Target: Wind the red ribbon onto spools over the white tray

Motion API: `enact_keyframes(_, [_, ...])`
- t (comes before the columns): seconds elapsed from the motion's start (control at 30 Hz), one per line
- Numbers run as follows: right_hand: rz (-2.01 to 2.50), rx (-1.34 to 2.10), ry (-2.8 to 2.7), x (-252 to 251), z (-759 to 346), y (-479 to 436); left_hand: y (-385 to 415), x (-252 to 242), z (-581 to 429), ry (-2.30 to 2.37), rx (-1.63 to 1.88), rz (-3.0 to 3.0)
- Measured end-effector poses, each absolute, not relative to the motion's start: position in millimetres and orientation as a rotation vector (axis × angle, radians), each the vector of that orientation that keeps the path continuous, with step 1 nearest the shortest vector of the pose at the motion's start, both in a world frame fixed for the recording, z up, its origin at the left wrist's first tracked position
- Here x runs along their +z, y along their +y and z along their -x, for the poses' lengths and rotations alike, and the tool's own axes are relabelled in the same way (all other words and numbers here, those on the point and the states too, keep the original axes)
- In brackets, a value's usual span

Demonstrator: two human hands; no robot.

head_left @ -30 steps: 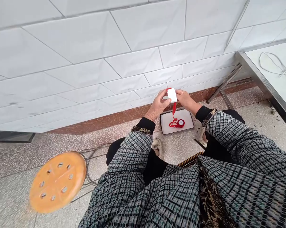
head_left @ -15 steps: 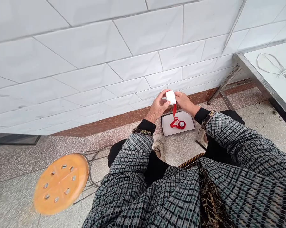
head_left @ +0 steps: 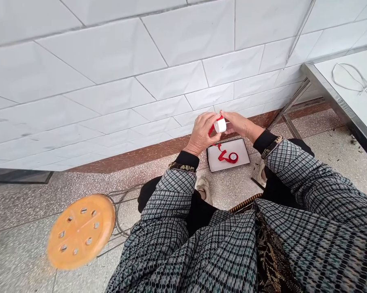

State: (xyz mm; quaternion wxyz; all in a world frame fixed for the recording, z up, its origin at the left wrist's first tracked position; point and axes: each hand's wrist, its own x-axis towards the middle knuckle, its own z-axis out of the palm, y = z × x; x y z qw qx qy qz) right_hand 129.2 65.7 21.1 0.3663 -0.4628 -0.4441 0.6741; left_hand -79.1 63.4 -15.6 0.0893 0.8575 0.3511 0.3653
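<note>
A small white box [head_left: 220,125] is held up in front of me, with red ribbon lying across its top edge. My left hand [head_left: 202,131] is closed around the box's left side, and a loop of ribbon shows beneath its fingers. At the right side, my right hand [head_left: 238,124] pinches the ribbon at the box's upper edge; some of its fingers are hidden behind the box. The red ribbon [head_left: 222,155] trails down to its roll [head_left: 233,157], which rests in a shallow white tray [head_left: 241,149] with dark edges on the floor.
An orange round stool [head_left: 81,232] with wire legs stands at left. On the right is a metal-edged table [head_left: 338,103] bearing a white cable [head_left: 350,77]. A white tiled wall [head_left: 171,81] rises ahead. My shoes flank the tray.
The white box has been turned in my hands. The ribbon, which hung straight down from it, now runs off toward my left hand. My right hand has shifted over the box's top edge.
</note>
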Motion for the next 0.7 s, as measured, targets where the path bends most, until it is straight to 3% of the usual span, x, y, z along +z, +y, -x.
enact_keyframes(0.27, [1.139,2.105,-1.043,25.7,-142.0,67.4,62.7,-14.1,84.0,0.998,0.999,-2.397])
enact_keyframes(0.7, [1.156,2.107,-1.021,34.4,-145.6,60.1,57.8,-13.5,80.8,0.930,1.003,-2.393])
